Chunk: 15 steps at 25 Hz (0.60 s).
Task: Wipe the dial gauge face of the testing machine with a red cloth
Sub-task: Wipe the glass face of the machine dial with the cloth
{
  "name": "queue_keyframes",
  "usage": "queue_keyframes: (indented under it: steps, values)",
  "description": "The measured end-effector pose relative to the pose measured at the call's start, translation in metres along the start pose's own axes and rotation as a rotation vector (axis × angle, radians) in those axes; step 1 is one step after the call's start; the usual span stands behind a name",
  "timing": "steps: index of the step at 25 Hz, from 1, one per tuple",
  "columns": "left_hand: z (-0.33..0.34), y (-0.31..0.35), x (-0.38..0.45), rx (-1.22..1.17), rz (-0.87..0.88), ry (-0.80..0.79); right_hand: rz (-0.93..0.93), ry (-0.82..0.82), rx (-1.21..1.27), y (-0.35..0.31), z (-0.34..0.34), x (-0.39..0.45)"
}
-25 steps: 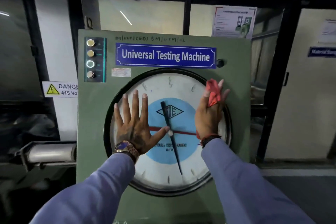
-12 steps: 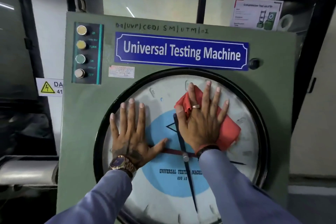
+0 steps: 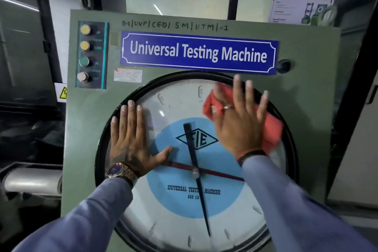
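Observation:
The round dial gauge face (image 3: 178, 210), white with a light-blue centre and a black pointer, fills the green front panel of the testing machine (image 3: 306, 80). My right hand (image 3: 239, 120) lies flat with spread fingers, pressing a red cloth (image 3: 272, 129) against the glass at the dial's upper right. The cloth shows on both sides of the hand, near the black rim. My left hand (image 3: 131, 139), open and flat with a watch on the wrist, rests on the dial's left side.
A column of push buttons (image 3: 84, 54) labelled UP, DOWN, ON, OFF sits at the panel's upper left. A blue nameplate (image 3: 198, 52) runs above the dial, with a black knob (image 3: 283, 66) at its right end. A yellow electrical warning sign (image 3: 61, 93) hangs left of the machine.
My right hand has slid the red cloth from the dial's centre up and to the right toward the rim. My view has moved closer. My left hand stays planted on the left side.

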<state>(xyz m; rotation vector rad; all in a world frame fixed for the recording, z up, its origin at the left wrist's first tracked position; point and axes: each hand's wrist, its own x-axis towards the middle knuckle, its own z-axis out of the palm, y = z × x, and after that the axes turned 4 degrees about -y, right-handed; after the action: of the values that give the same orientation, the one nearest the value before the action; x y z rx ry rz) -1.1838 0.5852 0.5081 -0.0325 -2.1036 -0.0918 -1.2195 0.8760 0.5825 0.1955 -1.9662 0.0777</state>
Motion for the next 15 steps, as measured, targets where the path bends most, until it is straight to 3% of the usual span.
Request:
queue_keyframes:
  steps: [3,5,12,15]
  values:
    - [-0.002,-0.002,0.0,0.011,-0.001,-0.019,0.163,-0.017,0.013,0.021,-0.002,-0.019]
    - [-0.001,-0.001,0.001,-0.002,0.006,-0.022,0.163,-0.025,0.016,0.012,-0.006,-0.013]
    - [0.004,-0.017,-0.009,-0.075,-0.005,0.004,-0.369,-0.044,0.055,-0.137,0.004,0.03]
    - [0.004,-0.019,-0.009,-0.09,-0.01,-0.002,-0.513,-0.07,0.066,-0.16,0.009,0.024]
